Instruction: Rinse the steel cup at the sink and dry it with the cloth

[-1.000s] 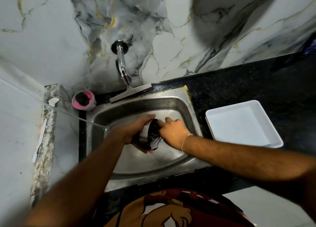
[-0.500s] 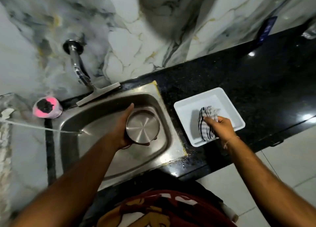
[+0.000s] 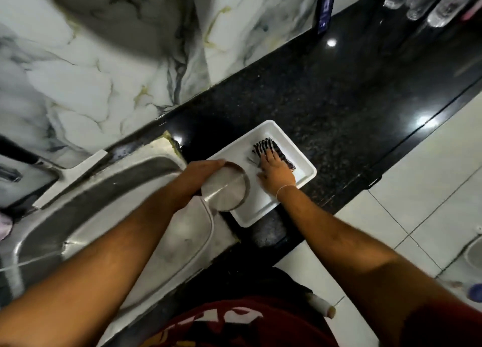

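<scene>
A: While your left hand (image 3: 200, 174) has the steel cup (image 3: 225, 190) wrapped by its side wall, base toward the camera, you're carrying it over the near-left corner of the white tray (image 3: 303, 161). Can't tell if it's touching the tray or just above it.

B: And the right?

A: Your right hand (image 3: 275, 173) lies flat, fingers spread, on the striped cloth (image 3: 268, 145) at the tray's far end. It isn't pinching anything, only pressing down.

B: So the step is setting the cup down?

A: Looks that way to me, rinse and wipe seem done. Lower the cup onto bare tray floor beside the cloth, not on the raised rim, or it'll tip toward the sink (image 3: 109, 190). The sink lip sits just beside that corner.

B: Orientation?

A: Mouth seems to face down and away. Level it before you let go, so the rim lands flat all round. Steel on smooth plastic could slide, so release only once it's seated.

B: Cloth?

A: Keep it clear of the cup. The black counter (image 3: 326, 106) around the tray is bare enough.
</scene>
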{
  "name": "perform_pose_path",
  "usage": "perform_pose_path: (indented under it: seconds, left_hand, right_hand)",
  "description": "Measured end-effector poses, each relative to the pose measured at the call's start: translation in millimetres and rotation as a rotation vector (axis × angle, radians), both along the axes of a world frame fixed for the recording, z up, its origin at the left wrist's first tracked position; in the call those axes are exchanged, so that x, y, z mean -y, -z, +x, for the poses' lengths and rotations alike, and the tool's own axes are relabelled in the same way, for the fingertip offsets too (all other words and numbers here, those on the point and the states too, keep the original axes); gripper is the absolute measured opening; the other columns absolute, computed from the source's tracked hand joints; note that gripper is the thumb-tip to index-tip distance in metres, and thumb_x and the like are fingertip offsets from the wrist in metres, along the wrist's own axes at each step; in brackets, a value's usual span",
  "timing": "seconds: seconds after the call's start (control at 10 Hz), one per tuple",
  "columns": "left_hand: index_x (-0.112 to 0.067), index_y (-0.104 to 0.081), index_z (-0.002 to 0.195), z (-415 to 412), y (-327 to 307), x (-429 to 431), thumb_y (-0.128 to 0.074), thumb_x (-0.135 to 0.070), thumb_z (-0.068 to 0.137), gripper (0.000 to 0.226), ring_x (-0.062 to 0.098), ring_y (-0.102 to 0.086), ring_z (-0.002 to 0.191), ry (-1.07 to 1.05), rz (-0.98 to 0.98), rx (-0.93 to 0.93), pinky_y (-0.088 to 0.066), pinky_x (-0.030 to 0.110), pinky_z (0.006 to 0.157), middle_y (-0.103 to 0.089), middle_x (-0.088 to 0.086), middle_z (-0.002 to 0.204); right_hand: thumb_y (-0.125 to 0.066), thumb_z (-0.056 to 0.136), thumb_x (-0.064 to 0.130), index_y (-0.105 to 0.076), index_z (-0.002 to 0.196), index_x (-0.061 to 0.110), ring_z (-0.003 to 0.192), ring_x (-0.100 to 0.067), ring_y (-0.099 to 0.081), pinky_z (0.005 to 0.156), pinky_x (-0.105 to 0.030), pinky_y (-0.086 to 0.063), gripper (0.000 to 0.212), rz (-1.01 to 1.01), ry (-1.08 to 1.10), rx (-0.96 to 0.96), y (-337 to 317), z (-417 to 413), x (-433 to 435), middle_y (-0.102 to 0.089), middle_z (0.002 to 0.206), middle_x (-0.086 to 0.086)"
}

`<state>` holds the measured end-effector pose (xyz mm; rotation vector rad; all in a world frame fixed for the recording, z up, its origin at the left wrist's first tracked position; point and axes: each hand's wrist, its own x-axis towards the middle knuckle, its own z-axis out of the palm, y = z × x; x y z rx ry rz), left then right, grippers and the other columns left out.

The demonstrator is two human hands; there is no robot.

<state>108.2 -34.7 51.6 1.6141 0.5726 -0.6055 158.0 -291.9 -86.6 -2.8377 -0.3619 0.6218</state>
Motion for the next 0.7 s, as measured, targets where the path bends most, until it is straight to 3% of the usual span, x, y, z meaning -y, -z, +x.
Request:
perform_pose_path:
  seconds: [0.1,0.2,0.3,0.4,0.5,0.6,0.7]
  left_hand:
    - [-0.022,-0.084,0.113,18,18,22,-0.071,-0.036,0.105,0.021,-0.002,-0.073,0.08,0.193,0.188,0.19,-0.055,0.011,0.068,-0.078,-0.012,0.093]
    - [-0.018,-0.086,0.11,31,41,38,-0.069,-0.036,0.105,0.025,0.013,-0.077,0.096,0.395,0.368,0.301,-0.058,0.029,0.092,-0.083,-0.003,0.102]
    - [-0.017,-0.085,0.104,36,71,44,-0.063,-0.042,0.107,0.034,0.025,-0.078,0.096,0.567,0.513,0.375,-0.06,0.041,0.092,-0.085,0.007,0.101]
    - [-0.015,-0.083,0.116,37,80,48,-0.053,-0.045,0.112,0.043,0.033,-0.077,0.104,0.68,0.697,0.415,-0.057,0.042,0.092,-0.084,0.012,0.112]
    - [-0.023,-0.08,0.12,39,91,50,-0.043,-0.053,0.112,0.048,0.036,-0.07,0.114,0.96,1.086,0.477,-0.051,0.045,0.094,-0.079,0.01,0.119]
    - [-0.026,-0.078,0.123,32,84,41,-0.043,-0.046,0.112,0.043,0.035,-0.065,0.121,0.997,1.194,0.559,-0.046,0.046,0.098,-0.077,0.006,0.123]
    - [-0.022,-0.066,0.148,21,81,19,-0.043,-0.042,0.111,0.048,0.039,-0.065,0.122,0.82,1.189,0.692,-0.046,0.051,0.1,-0.075,0.011,0.133]
  right_hand:
    - [-0.046,0.108,0.049,-0.005,0.172,0.008,0.168,-0.035,0.001,0.133,-0.051,-0.017,0.086,-0.077,-0.029,-0.083,8,-12,-2,0.003,0.18,-0.018]
    - [-0.044,0.11,0.047,0.004,0.171,0.01,0.167,-0.034,0.01,0.134,-0.053,-0.012,0.086,-0.043,-0.032,-0.186,7,-10,-1,0.013,0.18,-0.016]
    - [-0.044,0.112,0.036,0.003,0.172,0.014,0.167,-0.034,0.012,0.135,-0.053,-0.009,0.08,0.085,0.003,-0.279,2,3,1,0.014,0.18,-0.013]
    - [-0.044,0.113,0.026,-0.002,0.173,0.015,0.167,-0.035,0.009,0.135,-0.05,-0.007,0.074,0.16,0.035,-0.288,-3,9,5,0.01,0.18,-0.013]
    - [-0.04,0.113,0.029,-0.005,0.173,0.016,0.167,-0.032,0.007,0.135,-0.052,-0.01,0.07,0.191,0.08,-0.28,-2,7,4,0.008,0.181,-0.011]
    - [-0.036,0.115,0.037,-0.011,0.173,0.019,0.168,-0.027,0.004,0.135,-0.052,-0.01,0.066,0.242,0.159,-0.244,-14,-2,-3,0.002,0.182,-0.008]
    - [-0.038,0.114,0.044,-0.022,0.172,0.02,0.168,-0.026,-0.004,0.135,-0.052,-0.01,0.065,0.234,0.181,-0.052,-27,-13,-15,-0.009,0.181,-0.007]
